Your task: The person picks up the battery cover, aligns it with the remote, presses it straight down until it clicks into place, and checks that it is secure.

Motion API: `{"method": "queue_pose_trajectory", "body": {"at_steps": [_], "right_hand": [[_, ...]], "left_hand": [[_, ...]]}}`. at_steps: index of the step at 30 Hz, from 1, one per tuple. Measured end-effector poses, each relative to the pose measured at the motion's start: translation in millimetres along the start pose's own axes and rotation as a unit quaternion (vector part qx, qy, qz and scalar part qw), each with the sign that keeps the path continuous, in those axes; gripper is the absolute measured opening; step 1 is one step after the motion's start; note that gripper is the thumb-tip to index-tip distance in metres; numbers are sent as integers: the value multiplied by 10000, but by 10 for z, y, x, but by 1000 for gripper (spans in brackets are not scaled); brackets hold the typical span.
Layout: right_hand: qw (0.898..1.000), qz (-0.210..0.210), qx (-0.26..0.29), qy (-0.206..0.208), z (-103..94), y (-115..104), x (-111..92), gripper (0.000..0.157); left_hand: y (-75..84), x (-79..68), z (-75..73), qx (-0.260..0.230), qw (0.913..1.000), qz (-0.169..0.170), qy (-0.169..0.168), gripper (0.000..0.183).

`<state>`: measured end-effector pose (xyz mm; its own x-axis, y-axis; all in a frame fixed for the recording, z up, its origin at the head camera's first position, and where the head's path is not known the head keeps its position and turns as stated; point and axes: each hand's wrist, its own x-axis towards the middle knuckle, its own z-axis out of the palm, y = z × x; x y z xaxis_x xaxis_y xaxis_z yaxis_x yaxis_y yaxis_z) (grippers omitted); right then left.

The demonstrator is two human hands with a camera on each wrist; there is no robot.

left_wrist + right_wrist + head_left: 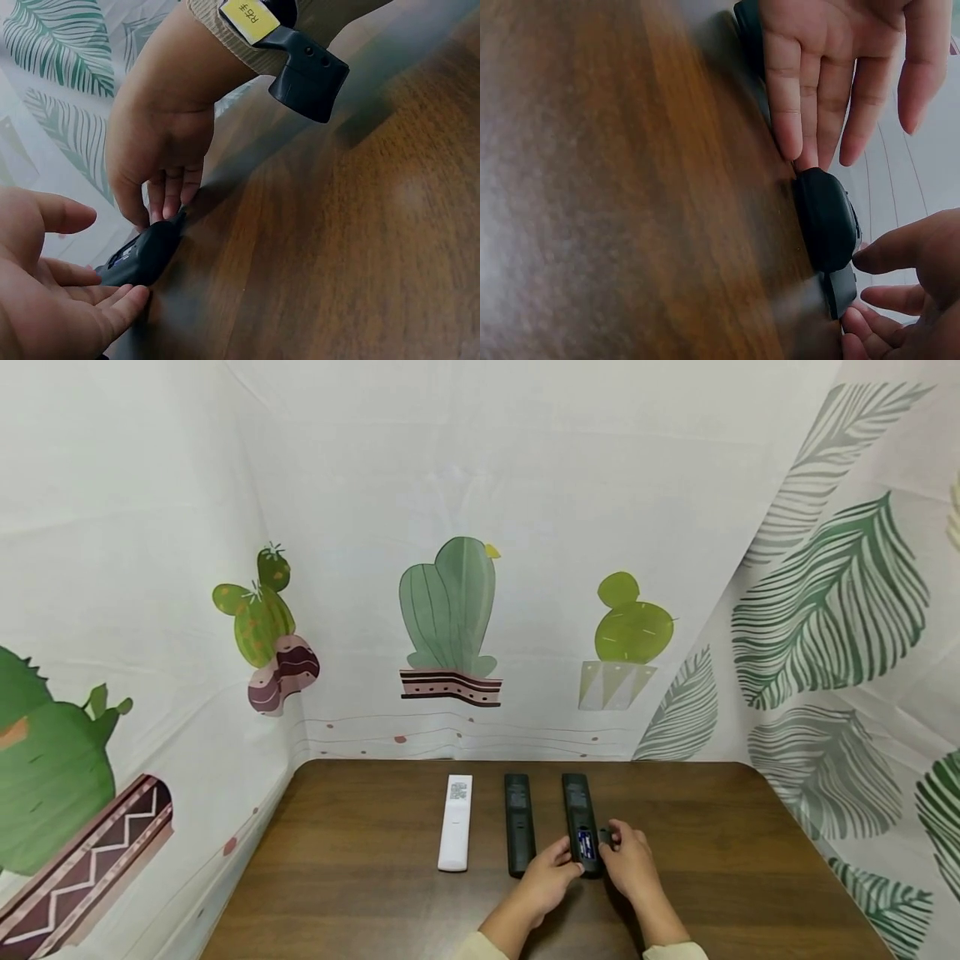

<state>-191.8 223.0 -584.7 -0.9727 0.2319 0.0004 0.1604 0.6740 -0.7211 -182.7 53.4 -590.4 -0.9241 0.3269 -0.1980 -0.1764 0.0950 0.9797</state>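
Observation:
A black remote control (578, 810) lies back side up on the table, its battery compartment uncovered with blue batteries (587, 843) inside. My left hand (550, 878) is at its lower left side; the right wrist view shows that hand's long fingers (831, 105) extended to the remote's edge. At the opposite side my right hand (630, 862) pinches a small black battery cover (841, 291), which sits low beside the remote. The right thumb comes right up to the remote's body. In the left wrist view the black remote (142, 259) lies between both hands.
Left of the hands lie a second black remote (519, 822) and a white remote (455, 827), both back side up. The brown wooden table (337, 860) ends at a printed cloth backdrop (540, 727).

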Motion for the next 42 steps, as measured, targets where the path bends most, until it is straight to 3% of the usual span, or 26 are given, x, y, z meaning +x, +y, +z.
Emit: {"method": "queue_pose_trajectory", "body": {"at_steps": [9, 20, 35, 42], "right_hand": [[9999, 93, 92, -81, 19, 64, 9, 52], [9999, 75, 48, -136, -15, 65, 22, 53], [9998, 34, 73, -169, -12, 85, 43, 43], [9996, 67, 238, -160, -14, 77, 35, 41]], "left_hand": [[-35, 82, 23, -530, 9984, -156, 129, 59], [18, 84, 25, -746, 9966, -182, 303, 55], [5, 80, 83, -806, 9943, 25, 694, 44], [-32, 126, 97, -1031, 9915, 165, 780, 50]]}}
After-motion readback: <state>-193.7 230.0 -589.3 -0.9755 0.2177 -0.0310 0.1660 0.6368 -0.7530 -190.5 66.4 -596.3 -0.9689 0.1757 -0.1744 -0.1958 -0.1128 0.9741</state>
